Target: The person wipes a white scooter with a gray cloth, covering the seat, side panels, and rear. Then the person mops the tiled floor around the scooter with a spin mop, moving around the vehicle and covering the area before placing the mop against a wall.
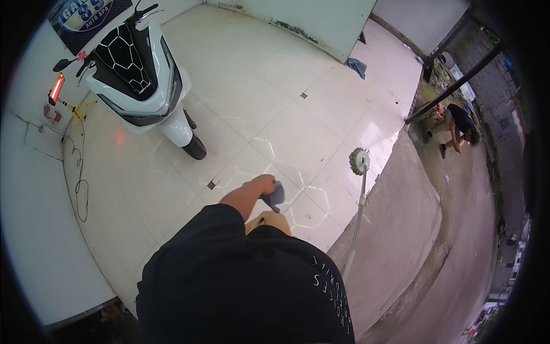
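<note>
My left hand (264, 184) reaches across in front of me from a black sleeve, its fingers closed around a grey cloth (274, 198). The cloth hangs down just above my tan trousers (268, 220). My right hand is out of sight. To my right lies or leans a long-handled round brush (360, 161) with greenish bristles. Its pale pole (355, 229) runs back along my right side and disappears behind my shirt, so I cannot see whether anything holds it.
A white scooter (166, 109) stands ahead left on the tiled floor (229, 86). Beside it are a lit red lamp (56, 88) on a yellow stand and a loose cable (80, 195). A blue-grey cloth (356, 67) lies by the wall end. A person (458, 126) crouches outside, right.
</note>
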`<state>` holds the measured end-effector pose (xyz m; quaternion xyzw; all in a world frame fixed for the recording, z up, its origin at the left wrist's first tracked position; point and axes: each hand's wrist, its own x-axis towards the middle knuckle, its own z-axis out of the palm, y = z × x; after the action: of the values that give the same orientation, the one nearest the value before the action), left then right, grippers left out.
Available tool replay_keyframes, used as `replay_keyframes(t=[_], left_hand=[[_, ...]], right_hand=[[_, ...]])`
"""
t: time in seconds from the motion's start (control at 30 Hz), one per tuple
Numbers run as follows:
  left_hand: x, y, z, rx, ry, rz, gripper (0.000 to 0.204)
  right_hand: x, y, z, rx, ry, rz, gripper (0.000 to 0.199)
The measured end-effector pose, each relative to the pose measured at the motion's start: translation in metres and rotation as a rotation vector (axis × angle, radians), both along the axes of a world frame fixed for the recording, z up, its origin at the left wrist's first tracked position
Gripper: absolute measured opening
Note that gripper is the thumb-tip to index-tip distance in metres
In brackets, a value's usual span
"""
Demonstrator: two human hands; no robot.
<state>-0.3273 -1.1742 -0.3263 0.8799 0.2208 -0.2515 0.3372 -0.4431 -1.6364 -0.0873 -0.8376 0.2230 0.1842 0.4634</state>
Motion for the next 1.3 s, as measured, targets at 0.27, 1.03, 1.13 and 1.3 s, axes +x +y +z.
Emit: replay_keyframes(t=[0.27,1.03,1.13,1.3], left_hand=[[-0.153,0.038,0.019,0.303,0.721,0.832,0.032],[0.936,-0.058,0.024,0.021,-0.156,0.176,0.025],[0.838,-0.029,-0.053,0.114,0.201,0.26,0.028],[0.706,-0.044,-0.064,0.218,0.648,-0.302,0.032]], right_hand=[[0.302,-0.057,0.02,-0.201,0.085,0.367,0.061],[1.067,-0.066,-0.006,0.069,0.089,0.413,0.062],[1.195,-0.031,0.001,-0.104,0.062,0.587,0.065],[1.386,0.061,-0.027,-0.11,0.047,0.67,0.066]])
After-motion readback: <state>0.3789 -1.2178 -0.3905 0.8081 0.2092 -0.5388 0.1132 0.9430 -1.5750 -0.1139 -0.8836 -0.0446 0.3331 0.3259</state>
